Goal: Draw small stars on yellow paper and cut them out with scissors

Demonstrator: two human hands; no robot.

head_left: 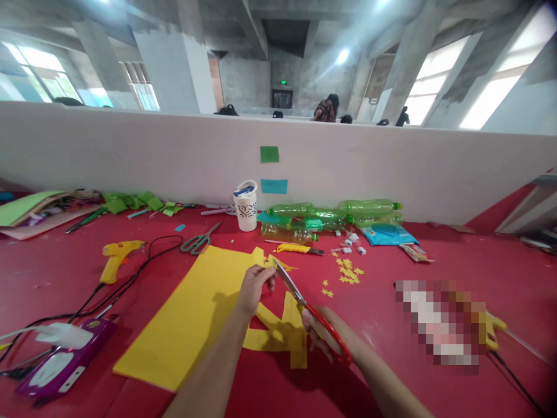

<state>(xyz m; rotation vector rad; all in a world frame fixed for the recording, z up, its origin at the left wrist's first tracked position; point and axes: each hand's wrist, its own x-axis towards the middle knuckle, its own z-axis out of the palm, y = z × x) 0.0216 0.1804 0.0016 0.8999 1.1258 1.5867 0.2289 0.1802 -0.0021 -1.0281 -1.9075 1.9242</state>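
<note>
My right hand [322, 332] grips red-handled scissors [327, 330], their blades pointing up and to the left. The blade tips are at the fingertips of my left hand [256, 285], which is closed in a pinch on a small piece of yellow paper [272, 262], mostly hidden by the fingers. Yellow paper strips [274, 339] lie crossed beneath my hands. A large yellow sheet [187, 313] is flat to the left, partly under my left forearm. Small yellow stars [348, 271] lie in a loose group beyond the scissors, to the right.
A yellow utility knife [296, 248], green plastic bottles [369, 206] and a white cup [246, 210] stand or lie toward the partition [174, 157]. Grey-green scissors [200, 241], a yellow glue gun [117, 255] and a purple power strip [65, 363] with cords are left.
</note>
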